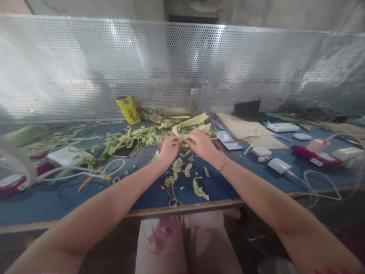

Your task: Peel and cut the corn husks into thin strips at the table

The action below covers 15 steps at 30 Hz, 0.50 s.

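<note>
Both my hands meet over the middle of the blue table. My left hand is closed in a pinch on a pale green leaf strip. My right hand, with a thin bracelet at the wrist, has its fingers curled on the same strip from the other side. Directly behind the hands lies a pile of long green-yellow leaves. Torn leaf scraps lie scattered on the table below the hands, toward the front edge.
A yellow packet leans against the perforated metal screen at the back. Right: a phone, cardboard sheets, white chargers with cables, a pink device. Left: a white box, cables, an orange stick.
</note>
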{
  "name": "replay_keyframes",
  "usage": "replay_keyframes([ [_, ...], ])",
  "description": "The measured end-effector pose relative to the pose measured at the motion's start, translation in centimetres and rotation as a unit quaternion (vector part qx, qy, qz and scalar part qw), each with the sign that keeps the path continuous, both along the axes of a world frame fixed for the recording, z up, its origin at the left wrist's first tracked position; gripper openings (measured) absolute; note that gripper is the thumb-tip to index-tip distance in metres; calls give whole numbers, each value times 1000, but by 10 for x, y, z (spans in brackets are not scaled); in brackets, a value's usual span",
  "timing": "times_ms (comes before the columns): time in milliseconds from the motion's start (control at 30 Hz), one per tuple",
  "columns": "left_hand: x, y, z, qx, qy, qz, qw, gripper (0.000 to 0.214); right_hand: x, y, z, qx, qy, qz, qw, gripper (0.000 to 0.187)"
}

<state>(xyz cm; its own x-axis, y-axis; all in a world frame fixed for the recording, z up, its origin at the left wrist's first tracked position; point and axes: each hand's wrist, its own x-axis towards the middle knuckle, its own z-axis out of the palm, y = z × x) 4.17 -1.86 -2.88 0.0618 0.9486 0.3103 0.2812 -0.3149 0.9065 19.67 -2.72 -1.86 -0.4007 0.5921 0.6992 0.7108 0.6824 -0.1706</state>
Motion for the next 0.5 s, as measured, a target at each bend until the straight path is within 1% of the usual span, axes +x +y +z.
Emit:
replay_keyframes([
  [167,1,6,-8,-6,-29,-13,999,16,-3,-5,2,-3,42,9,999,14],
  [367,2,6,-9,-16,-73,-29,997,19,-7,-9,5,-37,102,22,994,18],
  [433,2,6,-9,-24,-89,-30,995,21,-7,-11,7,-67,133,23,989,17],
  [500,2,6,-8,-35,-105,-30,993,22,-7,-13,10,-119,162,30,979,18],
])
